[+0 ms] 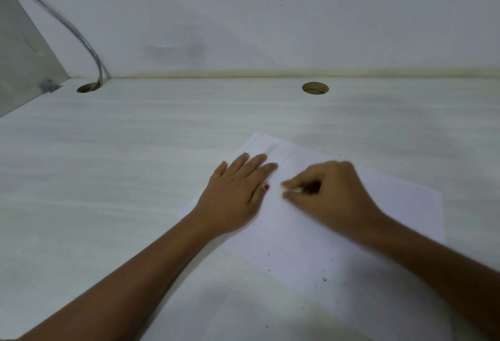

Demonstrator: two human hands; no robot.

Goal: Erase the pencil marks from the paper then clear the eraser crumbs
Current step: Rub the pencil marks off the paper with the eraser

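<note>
A white sheet of paper (311, 246) lies tilted on the pale desk (108, 178). My left hand (235, 194) rests flat on the sheet's left part, fingers spread, pressing it down. My right hand (330, 194) is blurred and closed on a small white eraser (290, 190), whose tip touches the paper just right of my left thumb. Faint pencil lines (286, 155) run near the sheet's top corner. Dark eraser crumbs (324, 279) are scattered over the lower half of the paper.
Two round cable holes sit at the back of the desk, one at the left (88, 88) with a grey cable (81, 34) going into it, one at the right (315, 88). A white wall rises behind. A grey side panel (24, 64) stands at the left.
</note>
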